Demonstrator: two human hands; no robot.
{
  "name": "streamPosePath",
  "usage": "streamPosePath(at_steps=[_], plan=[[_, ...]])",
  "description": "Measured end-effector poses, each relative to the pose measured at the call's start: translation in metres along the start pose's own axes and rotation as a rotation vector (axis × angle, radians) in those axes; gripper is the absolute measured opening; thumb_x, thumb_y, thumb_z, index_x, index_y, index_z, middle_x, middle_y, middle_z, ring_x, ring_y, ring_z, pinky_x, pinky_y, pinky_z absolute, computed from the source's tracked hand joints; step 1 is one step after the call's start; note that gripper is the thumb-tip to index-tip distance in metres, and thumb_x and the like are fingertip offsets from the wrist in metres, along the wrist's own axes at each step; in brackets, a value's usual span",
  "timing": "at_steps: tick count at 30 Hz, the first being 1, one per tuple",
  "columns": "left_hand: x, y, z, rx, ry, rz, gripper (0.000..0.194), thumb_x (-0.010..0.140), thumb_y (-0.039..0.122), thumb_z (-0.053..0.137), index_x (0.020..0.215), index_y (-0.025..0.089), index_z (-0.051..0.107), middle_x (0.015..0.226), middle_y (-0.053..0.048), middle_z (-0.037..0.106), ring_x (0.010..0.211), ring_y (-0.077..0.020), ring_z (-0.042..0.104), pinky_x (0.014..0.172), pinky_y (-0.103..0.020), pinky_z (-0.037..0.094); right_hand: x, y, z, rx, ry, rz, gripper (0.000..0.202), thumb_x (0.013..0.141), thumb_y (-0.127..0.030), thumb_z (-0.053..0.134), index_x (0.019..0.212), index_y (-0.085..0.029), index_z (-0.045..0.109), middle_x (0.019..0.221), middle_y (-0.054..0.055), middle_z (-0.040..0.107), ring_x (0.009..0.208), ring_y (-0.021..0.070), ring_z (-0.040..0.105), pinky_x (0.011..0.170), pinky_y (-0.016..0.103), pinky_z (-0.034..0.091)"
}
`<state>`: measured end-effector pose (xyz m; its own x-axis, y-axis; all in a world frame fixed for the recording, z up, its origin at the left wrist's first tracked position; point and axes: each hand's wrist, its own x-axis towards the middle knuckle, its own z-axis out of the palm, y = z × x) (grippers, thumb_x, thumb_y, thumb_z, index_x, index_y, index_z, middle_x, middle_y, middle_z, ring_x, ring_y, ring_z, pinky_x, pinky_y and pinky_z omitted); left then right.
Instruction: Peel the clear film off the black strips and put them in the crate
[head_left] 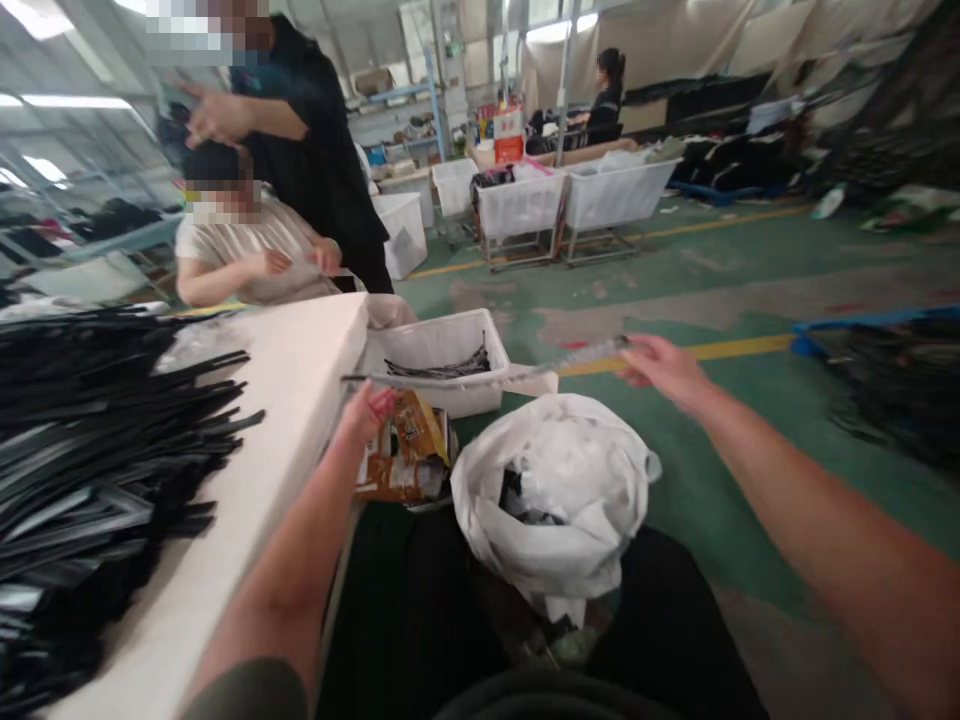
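A long, thin dark strip (420, 382) stretches level in front of me, its right part a see-through plastic sleeve (589, 353). My left hand (369, 408) is closed around the strip near its black left end. Out to the right, my right hand (660, 368) pinches the far end of the plastic sleeve. Both hands are a little blurred. Below them, between my knees, sits a white sack (480, 515) with its rim rolled down, full of crumpled clear plastic (574, 460) and some dark bits. Many black strips (112, 450) lie piled on the table to my left.
The pale tabletop (300, 370) runs along my left. Beyond my left hand stand a white bin (480, 400) holding dark strips and a torn brown carton (401, 455). A seated person (255, 250) and a standing person (322, 140) are across the table. White carts (521, 205) stand farther back.
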<state>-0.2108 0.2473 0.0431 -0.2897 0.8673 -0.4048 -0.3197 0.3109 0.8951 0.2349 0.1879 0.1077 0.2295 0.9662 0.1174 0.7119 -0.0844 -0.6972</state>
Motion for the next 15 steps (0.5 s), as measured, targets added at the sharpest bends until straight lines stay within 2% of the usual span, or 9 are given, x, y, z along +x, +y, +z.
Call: streamPosePath(at_steps=[1, 2, 3, 4, 6, 8, 11, 13, 15], plan=[[0.015, 0.013, 0.01, -0.035, 0.007, 0.05, 0.022, 0.096, 0.036, 0.051, 0.103, 0.016, 0.054, 0.081, -0.003, 0.064, 0.063, -0.0105, 0.061, 0.06, -0.022, 0.049, 0.026, -0.004, 0.012, -0.027, 0.004, 0.026, 0.042, 0.09, -0.039, 0.053, 0.124, -0.014, 0.058, 0.107, 0.013, 0.07, 0.073, 0.0186, 0.067, 0.063, 0.029, 0.054], [0.027, 0.019, 0.017, -0.052, 0.015, 0.074, 0.021, 0.097, 0.034, 0.049, 0.109, 0.018, 0.052, 0.088, -0.003, 0.064, 0.067, -0.0092, 0.062, 0.062, -0.021, 0.049, 0.047, -0.004, 0.026, -0.062, 0.005, 0.039, 0.049, 0.089, -0.034, 0.056, 0.133, -0.012, 0.051, 0.121, 0.015, 0.064, 0.084, 0.0202, 0.068, 0.071, 0.031, 0.055], [0.033, 0.02, 0.021, -0.065, 0.019, 0.093, 0.02, 0.097, 0.032, 0.049, 0.113, 0.019, 0.05, 0.092, -0.003, 0.064, 0.07, -0.0089, 0.063, 0.064, -0.02, 0.05, 0.063, 0.0, 0.039, -0.093, -0.008, 0.041, 0.05, 0.089, -0.031, 0.056, 0.134, -0.011, 0.05, 0.128, 0.016, 0.061, 0.093, 0.0217, 0.066, 0.08, 0.033, 0.054], [0.035, 0.016, 0.023, -0.071, 0.008, 0.108, 0.02, 0.097, 0.029, 0.049, 0.115, 0.02, 0.049, 0.094, -0.003, 0.064, 0.072, -0.009, 0.064, 0.064, -0.02, 0.05, 0.072, 0.007, 0.052, -0.115, -0.038, 0.034, 0.047, 0.09, -0.03, 0.055, 0.133, -0.011, 0.051, 0.129, 0.016, 0.06, 0.1, 0.0223, 0.064, 0.085, 0.034, 0.053], [0.026, -0.007, 0.018, -0.058, -0.05, 0.113, 0.021, 0.095, 0.023, 0.052, 0.115, 0.02, 0.051, 0.095, -0.005, 0.066, 0.074, -0.011, 0.067, 0.064, -0.021, 0.051, 0.071, 0.027, 0.076, -0.148, -0.121, 0.007, 0.039, 0.093, -0.029, 0.053, 0.127, -0.011, 0.058, 0.126, 0.013, 0.063, 0.107, 0.0228, 0.062, 0.093, 0.034, 0.049], [0.005, -0.044, 0.003, -0.01, -0.12, 0.067, 0.024, 0.09, 0.017, 0.058, 0.114, 0.018, 0.054, 0.094, -0.007, 0.068, 0.074, -0.0134, 0.068, 0.064, -0.022, 0.052, 0.051, 0.052, 0.1, -0.173, -0.238, -0.019, 0.029, 0.093, -0.025, 0.054, 0.117, -0.012, 0.065, 0.118, 0.01, 0.067, 0.108, 0.0221, 0.061, 0.095, 0.032, 0.047], [-0.037, -0.111, -0.029, 0.113, -0.144, -0.128, 0.027, 0.085, 0.014, 0.064, 0.112, 0.016, 0.06, 0.098, -0.01, 0.071, 0.075, -0.0148, 0.069, 0.064, -0.023, 0.053, 0.004, 0.09, 0.139, -0.218, -0.446, -0.033, 0.018, 0.093, -0.018, 0.054, 0.101, -0.012, 0.07, 0.104, 0.007, 0.071, 0.098, 0.0196, 0.065, 0.09, 0.033, 0.05], [-0.07, -0.153, -0.048, 0.169, -0.131, -0.29, 0.026, 0.084, 0.017, 0.066, 0.109, 0.017, 0.063, 0.101, -0.009, 0.072, 0.081, -0.0167, 0.07, 0.067, -0.024, 0.054, -0.028, 0.107, 0.168, -0.256, -0.564, -0.037, 0.015, 0.095, -0.019, 0.056, 0.101, -0.013, 0.068, 0.101, 0.006, 0.071, 0.093, 0.0185, 0.066, 0.087, 0.035, 0.052], [-0.103, -0.187, -0.061, 0.185, -0.13, -0.401, 0.026, 0.082, 0.022, 0.069, 0.108, 0.02, 0.065, 0.103, -0.006, 0.073, 0.089, -0.0194, 0.069, 0.072, -0.027, 0.054, -0.056, 0.116, 0.199, -0.309, -0.637, -0.049, 0.019, 0.094, -0.024, 0.061, 0.109, -0.014, 0.065, 0.109, 0.007, 0.068, 0.099, 0.0202, 0.064, 0.09, 0.039, 0.051]])
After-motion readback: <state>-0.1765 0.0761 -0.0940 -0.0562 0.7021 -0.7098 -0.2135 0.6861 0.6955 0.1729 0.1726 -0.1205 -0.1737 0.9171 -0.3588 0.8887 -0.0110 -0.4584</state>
